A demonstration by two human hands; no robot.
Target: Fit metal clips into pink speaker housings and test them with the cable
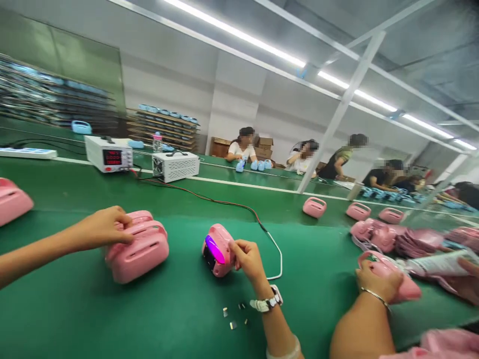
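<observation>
My left hand (118, 227) is closed on the handle of a pink carry-handle device (144, 252), which looks like a portable speaker. Another pink device (140, 216) is close behind it. In the middle, a similar pink device (223, 234) stands at an angle, its front strip lit purple above a dark panel. My right hand (247, 257), with a watch on the wrist, pinches at this device's right side. A white cable (280, 254) runs behind that wrist; its end and whatever the fingertips grip are hidden. Several tiny parts (232, 325) lie nearby on the green mat.
A power supply (108, 154) with red digits and a white vented box (175, 166) stand behind, their wires crossing the green table (179, 319). At right, a co-worker's hand (377, 281) holds a pink shell (391, 274) near a white tube (437, 264). Other people sit beyond.
</observation>
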